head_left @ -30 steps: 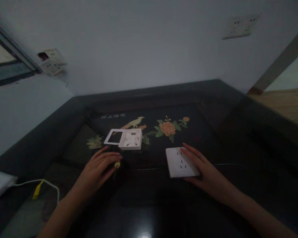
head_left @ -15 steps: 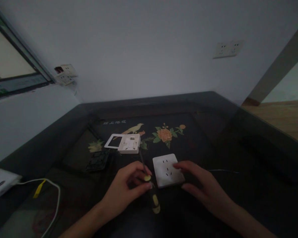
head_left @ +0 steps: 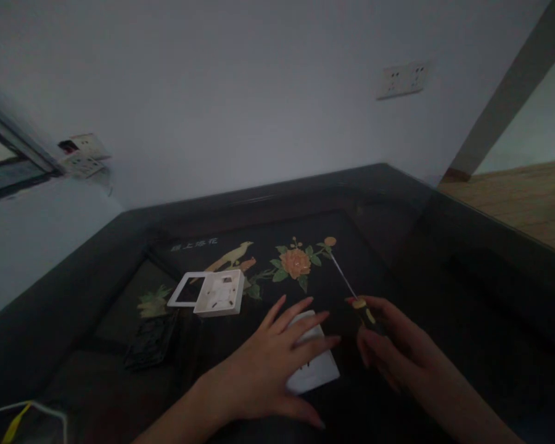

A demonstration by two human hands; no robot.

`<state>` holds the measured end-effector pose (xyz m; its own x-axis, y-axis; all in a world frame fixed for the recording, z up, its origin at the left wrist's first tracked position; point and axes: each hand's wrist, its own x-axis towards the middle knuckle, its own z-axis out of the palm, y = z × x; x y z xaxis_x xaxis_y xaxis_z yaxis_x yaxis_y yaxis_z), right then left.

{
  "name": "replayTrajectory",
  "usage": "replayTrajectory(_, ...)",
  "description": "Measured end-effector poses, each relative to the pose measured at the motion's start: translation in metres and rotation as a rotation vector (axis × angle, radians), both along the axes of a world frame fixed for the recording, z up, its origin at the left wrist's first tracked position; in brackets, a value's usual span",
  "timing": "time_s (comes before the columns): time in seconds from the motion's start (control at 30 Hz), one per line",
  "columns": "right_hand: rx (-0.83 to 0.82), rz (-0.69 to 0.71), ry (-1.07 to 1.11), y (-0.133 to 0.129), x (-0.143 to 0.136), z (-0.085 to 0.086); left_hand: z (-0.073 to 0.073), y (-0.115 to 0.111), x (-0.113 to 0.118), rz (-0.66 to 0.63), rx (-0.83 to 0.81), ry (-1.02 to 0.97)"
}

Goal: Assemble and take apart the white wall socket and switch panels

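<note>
My left hand [head_left: 277, 361] lies with spread fingers over a white socket panel [head_left: 321, 368], covering much of its face. To its right, my right hand [head_left: 393, 345] is closed on the dark and yellow handle of a screwdriver [head_left: 363, 311], whose thin metal shaft points up and left toward the printed flower. Left of the panel sits a white square back box [head_left: 221, 292], its open side up, next to a white frame [head_left: 184, 287]. A dark part [head_left: 151, 341] rests on the dark table nearer the left.
The dark table [head_left: 351, 191] has a printed bird and flowers. A white cable [head_left: 46, 408] with a yellow tag lies at the lower left. Wall sockets [head_left: 403, 80] are on the back wall, and more sockets [head_left: 86, 154] are at the left.
The screwdriver has passed from my left hand to my right hand. My left hand has spread over the socket panel, where my right fingers were. The view has shifted.
</note>
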<state>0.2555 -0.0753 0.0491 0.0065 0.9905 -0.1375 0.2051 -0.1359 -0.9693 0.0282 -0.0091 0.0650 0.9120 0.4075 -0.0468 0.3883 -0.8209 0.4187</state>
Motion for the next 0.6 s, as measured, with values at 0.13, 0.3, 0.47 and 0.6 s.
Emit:
replayTrajectory(0.13, -0.003, -0.028, -0.129, 0.009, 0.007, -0.001, -0.013, -0.006, -0.009, 0.057, -0.049, 0.107)
replayTrajectory(0.3, -0.018, 0.009, -0.124, 0.009, 0.011, 0.002, -0.023, -0.015, -0.013, 0.192, 0.004, 0.112)
replayTrajectory(0.47, 0.009, -0.015, -0.143, 0.010, 0.018, 0.012, -0.023, -0.008, -0.007, 0.116, 0.045, -0.013)
replayTrajectory(0.6, 0.084, -0.170, -0.216, -0.002, 0.043, 0.001, -0.018, -0.001, -0.006, 0.287, -0.093, -0.150)
